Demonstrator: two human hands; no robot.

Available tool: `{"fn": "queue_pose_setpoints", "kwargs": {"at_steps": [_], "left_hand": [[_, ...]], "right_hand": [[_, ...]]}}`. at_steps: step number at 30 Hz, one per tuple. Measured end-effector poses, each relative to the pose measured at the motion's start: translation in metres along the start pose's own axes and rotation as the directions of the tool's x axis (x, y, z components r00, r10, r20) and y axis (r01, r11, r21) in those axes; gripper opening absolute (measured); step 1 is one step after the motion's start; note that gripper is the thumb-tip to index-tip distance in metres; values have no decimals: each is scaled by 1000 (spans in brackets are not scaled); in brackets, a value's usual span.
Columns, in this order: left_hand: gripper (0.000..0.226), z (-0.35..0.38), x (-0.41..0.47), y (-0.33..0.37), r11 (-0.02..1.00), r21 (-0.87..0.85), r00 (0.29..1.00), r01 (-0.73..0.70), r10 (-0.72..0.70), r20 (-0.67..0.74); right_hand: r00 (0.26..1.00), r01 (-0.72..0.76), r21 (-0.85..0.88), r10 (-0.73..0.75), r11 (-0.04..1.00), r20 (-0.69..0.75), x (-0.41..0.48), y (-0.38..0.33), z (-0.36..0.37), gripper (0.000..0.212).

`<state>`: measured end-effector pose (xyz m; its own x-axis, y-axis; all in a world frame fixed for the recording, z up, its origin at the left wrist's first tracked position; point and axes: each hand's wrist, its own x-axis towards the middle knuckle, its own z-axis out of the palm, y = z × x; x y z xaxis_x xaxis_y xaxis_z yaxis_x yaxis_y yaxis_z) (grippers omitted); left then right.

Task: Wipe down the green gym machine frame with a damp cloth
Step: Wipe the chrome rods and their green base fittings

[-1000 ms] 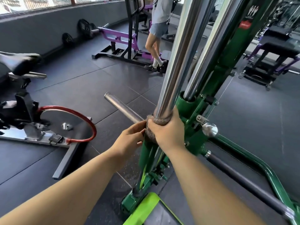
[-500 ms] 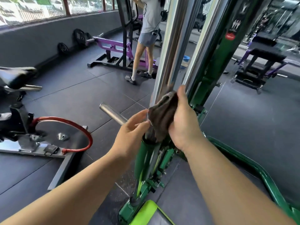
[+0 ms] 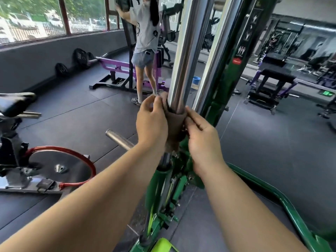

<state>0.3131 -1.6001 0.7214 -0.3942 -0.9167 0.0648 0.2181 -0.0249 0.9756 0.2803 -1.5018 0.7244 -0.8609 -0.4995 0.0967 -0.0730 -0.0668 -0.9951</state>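
Brown cloth [image 3: 174, 124] wrapped round chrome guide rod [image 3: 183, 60], beside green frame [image 3: 230, 79] upright.
Left hand [image 3: 151, 122] pinches the cloth's upper left edge; right hand [image 3: 201, 142] grips its right side, one hand on either side of the rod. Red label [image 3: 236, 61] on the upright: text unreadable.

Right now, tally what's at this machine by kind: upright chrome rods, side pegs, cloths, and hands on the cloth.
Upright chrome rods: 2
Chrome side peg: 1
Cloth: 1
Hands holding it, left hand and right hand: 2
Total: 6
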Motion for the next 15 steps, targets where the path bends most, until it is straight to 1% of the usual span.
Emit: {"fn": "queue_pose_setpoints", "kwargs": {"at_steps": [1,2,3,4,5,6,7,8,10,12,13,14,15], "left_hand": [[27,-1,-14,-5,998,-27,996,-51,53,73],[34,-5,-27,-10,991,-41,976,-131,136,172],[41,-10,-35,-14,977,-14,933,-214,208,293],[53,-14,-33,-16,954,39,881,-296,257,398],[66,-15,-23,-17,928,123,843,-351,256,472],[71,-16,-10,-17,897,227,837,-379,228,498],[65,-16,0,-15,872,296,844,-391,211,493],[55,-14,6,-12,875,297,850,-384,209,483],[45,-8,8,-14,946,149,864,-286,187,467],[37,-8,4,-28,982,48,882,-184,144,449],[34,-12,2,-41,985,63,882,-162,115,457],[33,-17,1,-56,983,115,878,-145,74,473],[32,-24,-3,-75,970,210,875,-123,6,484]], "right_hand": [[1000,11,9,-11,1000,-14,1,-1,-3,29],[1000,-1,31,1,1000,-25,2,1,-6,27],[999,-42,61,44,997,-31,4,5,-9,24],[994,-99,101,104,990,-38,7,10,-11,22],[986,-153,144,161,978,-46,9,17,-13,20],[977,-195,173,207,965,-55,11,26,-15,19],[967,-231,195,246,953,-57,13,35,-17,18],[958,-265,207,281,942,-50,13,43,-18,19],[935,-347,191,355,918,-6,11,64,-18,20],[898,-439,136,437,888,44,7,86,-18,23],[885,-465,130,462,876,55,3,95,-18,27],[879,-476,132,473,869,56,1,102,-19,33],[879,-477,119,474,871,49,-1,111,-21,38]]}}
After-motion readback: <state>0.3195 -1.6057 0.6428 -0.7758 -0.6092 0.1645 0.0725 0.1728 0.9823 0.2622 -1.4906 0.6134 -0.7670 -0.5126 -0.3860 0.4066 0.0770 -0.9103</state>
